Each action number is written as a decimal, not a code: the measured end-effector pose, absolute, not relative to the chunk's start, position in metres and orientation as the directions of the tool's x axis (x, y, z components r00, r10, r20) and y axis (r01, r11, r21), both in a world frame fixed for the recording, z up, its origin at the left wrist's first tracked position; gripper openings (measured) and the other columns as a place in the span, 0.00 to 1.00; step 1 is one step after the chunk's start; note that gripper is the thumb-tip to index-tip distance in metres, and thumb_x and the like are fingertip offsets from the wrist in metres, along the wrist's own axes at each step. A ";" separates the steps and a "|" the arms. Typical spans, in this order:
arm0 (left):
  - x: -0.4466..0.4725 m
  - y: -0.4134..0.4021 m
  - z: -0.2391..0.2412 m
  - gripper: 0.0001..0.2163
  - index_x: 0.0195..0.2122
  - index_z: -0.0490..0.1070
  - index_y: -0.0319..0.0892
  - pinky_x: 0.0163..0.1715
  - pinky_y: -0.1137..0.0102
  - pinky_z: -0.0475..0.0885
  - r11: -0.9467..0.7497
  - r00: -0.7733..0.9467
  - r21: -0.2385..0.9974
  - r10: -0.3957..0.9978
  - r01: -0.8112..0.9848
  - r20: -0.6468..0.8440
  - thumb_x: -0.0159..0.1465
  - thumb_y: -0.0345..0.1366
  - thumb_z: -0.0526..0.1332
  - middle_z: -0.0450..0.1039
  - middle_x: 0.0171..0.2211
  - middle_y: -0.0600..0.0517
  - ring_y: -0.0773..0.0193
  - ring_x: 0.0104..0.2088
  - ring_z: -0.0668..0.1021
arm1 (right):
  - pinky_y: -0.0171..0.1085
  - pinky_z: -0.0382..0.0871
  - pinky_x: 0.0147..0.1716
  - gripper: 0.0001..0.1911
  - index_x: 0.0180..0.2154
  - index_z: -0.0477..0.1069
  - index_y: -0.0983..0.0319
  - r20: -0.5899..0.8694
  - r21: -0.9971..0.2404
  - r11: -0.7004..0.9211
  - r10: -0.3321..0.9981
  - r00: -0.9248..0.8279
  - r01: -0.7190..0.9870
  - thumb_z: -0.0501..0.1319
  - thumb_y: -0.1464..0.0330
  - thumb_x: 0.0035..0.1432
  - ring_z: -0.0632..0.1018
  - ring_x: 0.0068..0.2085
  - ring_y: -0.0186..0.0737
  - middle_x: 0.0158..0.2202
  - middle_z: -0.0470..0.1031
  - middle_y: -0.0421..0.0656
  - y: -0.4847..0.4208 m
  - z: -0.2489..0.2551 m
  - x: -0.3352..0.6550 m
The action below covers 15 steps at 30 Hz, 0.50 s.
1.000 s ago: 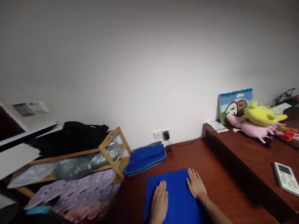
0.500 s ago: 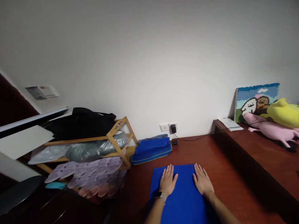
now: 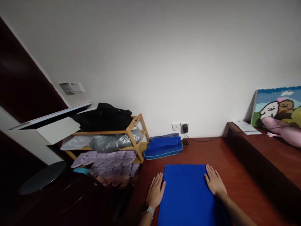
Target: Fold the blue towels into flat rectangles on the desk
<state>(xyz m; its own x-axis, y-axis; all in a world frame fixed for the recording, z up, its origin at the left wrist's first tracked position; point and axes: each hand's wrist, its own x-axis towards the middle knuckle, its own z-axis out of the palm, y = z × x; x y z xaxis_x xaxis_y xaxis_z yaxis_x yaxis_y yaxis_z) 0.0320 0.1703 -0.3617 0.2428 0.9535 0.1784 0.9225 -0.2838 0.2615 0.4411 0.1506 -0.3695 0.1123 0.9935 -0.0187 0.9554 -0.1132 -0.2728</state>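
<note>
A flat blue cloth [image 3: 185, 194] lies spread on the reddish-brown wooden table [image 3: 202, 152], its near end running out of view at the bottom. At its left edge is my left hand [image 3: 155, 192], fingers stretched out, with the thumb by the cloth's border and a watch on the wrist. My right hand [image 3: 215, 182] rests flat over the cloth's far right corner and right edge, fingers extended. Neither hand grasps anything.
Folded blue cloths [image 3: 163, 147] lie against the wall beside a wooden shoe rack [image 3: 134, 133] holding several slippers [image 3: 117, 160]. A black plug [image 3: 185, 128] trails a cable rightwards. On the raised ledge [image 3: 270, 149] lie papers [image 3: 246, 128] and a pink plush toy [image 3: 287, 131].
My left hand has shifted left from on top of the cloth to its left edge. The right hand stays at the right edge. The camera view has turned left.
</note>
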 end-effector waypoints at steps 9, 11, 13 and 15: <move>0.037 0.173 -0.352 0.25 0.69 0.64 0.48 0.71 0.53 0.59 -0.299 0.247 0.261 0.945 0.918 0.214 0.75 0.48 0.47 0.64 0.71 0.50 0.56 0.71 0.65 | 0.49 0.40 0.74 0.38 0.75 0.44 0.67 -0.072 -0.294 -0.138 0.990 0.123 0.946 0.36 0.55 0.71 0.47 0.76 0.44 0.77 0.45 0.44 0.155 -0.368 0.441; 0.036 0.173 -0.354 0.25 0.69 0.65 0.49 0.71 0.53 0.59 -0.307 0.251 0.264 0.942 0.914 0.224 0.75 0.48 0.47 0.65 0.70 0.50 0.56 0.70 0.66 | 0.50 0.40 0.74 0.38 0.75 0.43 0.66 -0.053 -0.325 -0.140 0.990 0.130 0.935 0.35 0.55 0.71 0.46 0.76 0.44 0.77 0.44 0.44 0.149 -0.367 0.440; 0.036 0.174 -0.355 0.24 0.69 0.65 0.49 0.71 0.53 0.60 -0.310 0.252 0.266 0.940 0.913 0.231 0.75 0.48 0.47 0.65 0.70 0.50 0.55 0.70 0.66 | 0.49 0.39 0.74 0.38 0.75 0.43 0.65 -0.002 -0.337 -0.121 0.992 0.128 0.934 0.34 0.54 0.72 0.45 0.76 0.44 0.77 0.43 0.43 0.138 -0.368 0.438; 0.036 0.174 -0.355 0.24 0.69 0.66 0.49 0.71 0.53 0.60 -0.308 0.250 0.263 0.940 0.915 0.232 0.75 0.47 0.47 0.66 0.70 0.50 0.55 0.70 0.66 | 0.49 0.39 0.74 0.37 0.75 0.44 0.64 0.017 -0.331 -0.101 0.994 0.112 0.938 0.34 0.54 0.72 0.46 0.76 0.44 0.77 0.44 0.42 0.127 -0.370 0.436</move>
<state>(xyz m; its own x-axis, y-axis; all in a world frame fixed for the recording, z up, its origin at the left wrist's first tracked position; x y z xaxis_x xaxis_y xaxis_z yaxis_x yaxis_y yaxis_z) 0.0363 0.1740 -0.3549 0.2496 0.9401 0.2322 0.9145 -0.3077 0.2627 0.4356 0.1265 -0.3700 0.1125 0.9935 0.0166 0.9381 -0.1007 -0.3314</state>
